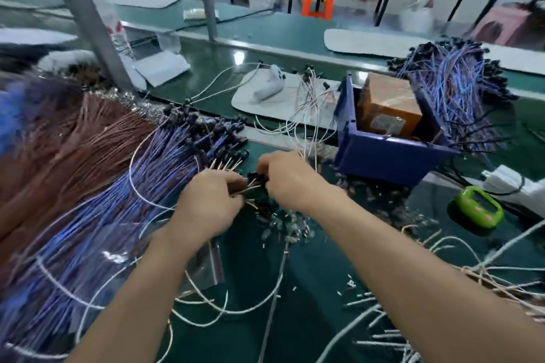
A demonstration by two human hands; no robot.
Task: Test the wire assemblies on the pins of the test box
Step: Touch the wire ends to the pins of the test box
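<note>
We hold a bunch of wire assemblies (253, 183) mid-bench between both hands, probably sorting ends for the pins. Our left hand (211, 200) and right hand (290, 183) each pinch it, fingers curled. We can't tell which is the test box. A blue wire pile (118, 200) lies left.

Loose heap of blue wire assemblies (138, 191)

- Left of the blue bin (392, 156), the fingertips of the left hand (206, 203) and right hand (287, 178) are hidden among black connectors (256, 179).
- Brown box (389, 103) in the bin: label too small to read.
- Wire bundle (88, 215) far left of the bin: blurred, cut off.
</note>
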